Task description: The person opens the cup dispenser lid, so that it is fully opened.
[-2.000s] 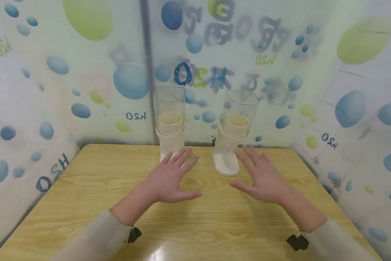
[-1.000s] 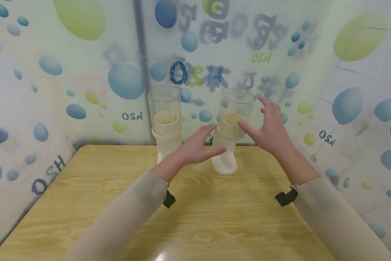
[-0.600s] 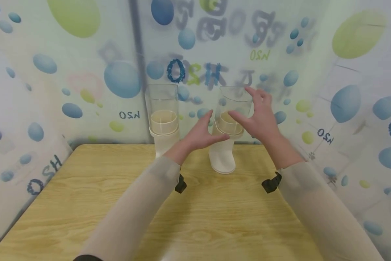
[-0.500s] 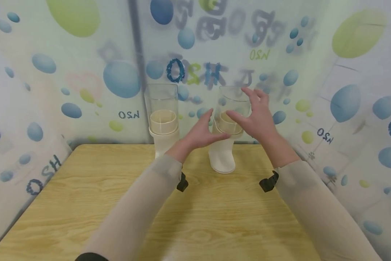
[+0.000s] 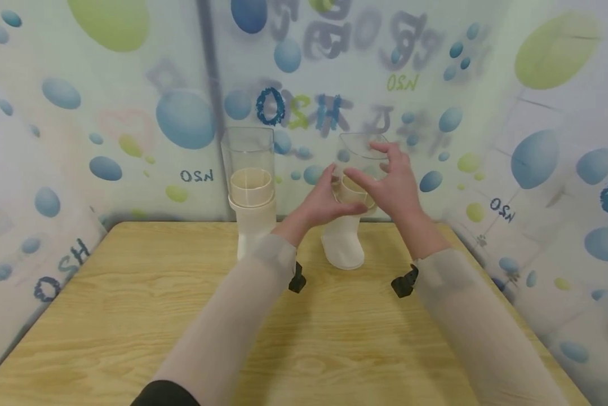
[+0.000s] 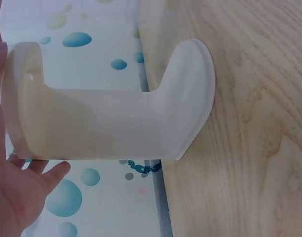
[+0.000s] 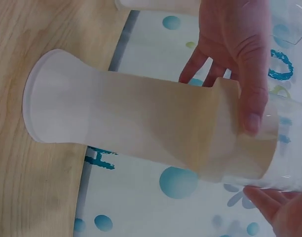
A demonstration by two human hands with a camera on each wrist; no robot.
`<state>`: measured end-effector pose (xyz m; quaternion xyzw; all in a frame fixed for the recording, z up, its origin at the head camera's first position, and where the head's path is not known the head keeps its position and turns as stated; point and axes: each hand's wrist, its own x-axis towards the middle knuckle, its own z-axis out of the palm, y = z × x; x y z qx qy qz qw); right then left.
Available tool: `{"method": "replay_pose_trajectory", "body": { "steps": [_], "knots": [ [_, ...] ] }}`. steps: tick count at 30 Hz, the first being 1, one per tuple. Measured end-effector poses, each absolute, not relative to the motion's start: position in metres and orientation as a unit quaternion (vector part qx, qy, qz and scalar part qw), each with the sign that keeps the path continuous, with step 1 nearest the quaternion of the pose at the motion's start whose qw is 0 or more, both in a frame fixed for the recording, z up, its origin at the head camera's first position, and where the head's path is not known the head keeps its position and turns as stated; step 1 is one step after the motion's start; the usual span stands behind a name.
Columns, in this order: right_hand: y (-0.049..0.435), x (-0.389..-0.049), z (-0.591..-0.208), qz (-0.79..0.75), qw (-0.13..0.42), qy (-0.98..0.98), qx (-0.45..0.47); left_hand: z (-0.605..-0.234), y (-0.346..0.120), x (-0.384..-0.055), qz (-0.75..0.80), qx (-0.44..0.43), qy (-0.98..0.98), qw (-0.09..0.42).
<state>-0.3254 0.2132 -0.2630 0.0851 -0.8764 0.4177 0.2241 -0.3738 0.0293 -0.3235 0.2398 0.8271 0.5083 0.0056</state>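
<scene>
A cream-white stand (image 5: 343, 248) with a curved foot stands upright on the right, bearing a clear open-topped container (image 5: 351, 148). My left hand (image 5: 321, 203) grips its collar: in the right wrist view the thumb (image 7: 252, 106) presses across the front while the fingers reach behind. Higher up, my right hand (image 5: 397, 183) curls round the clear container, thumb across the front; one finger (image 7: 257, 197) touches its side in the right wrist view. How firmly it holds is hidden. The left wrist view shows the stand (image 6: 106, 123) with the left hand (image 6: 18, 192) at its upper end.
A second, matching cream stand (image 5: 255, 223) with its own clear container (image 5: 248, 141) stands to the left, close behind my left forearm. Both are near the far edge of the wooden table (image 5: 334, 338). Patterned cloth walls (image 5: 187, 67) enclose the back and sides.
Both hands have risen from above the table and closed in on the right-hand dispenser: left to the collar, right round the container. Both dispensers remain standing in place.
</scene>
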Motion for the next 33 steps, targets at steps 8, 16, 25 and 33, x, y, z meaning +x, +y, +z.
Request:
{"method": "replay_pose_trajectory", "body": {
  "steps": [8,16,25,33],
  "knots": [
    [0.213,-0.329,-0.269,0.447,0.243,-0.856,0.095,-0.331,0.034,-0.369,0.517,0.228,0.824,-0.048],
    [0.225,-0.325,-0.274,0.484,0.217,-0.839,0.121,-0.345,0.048,-0.352,0.505,0.183,0.837,-0.105],
    [0.233,-0.322,-0.275,0.508,0.182,-0.831,0.136,-0.352,0.061,-0.336,0.473,0.131,0.857,-0.155],
    [0.234,-0.320,-0.277,0.526,0.174,-0.817,0.157,-0.354,0.065,-0.330,0.521,0.142,0.828,-0.153]
  ]
}}
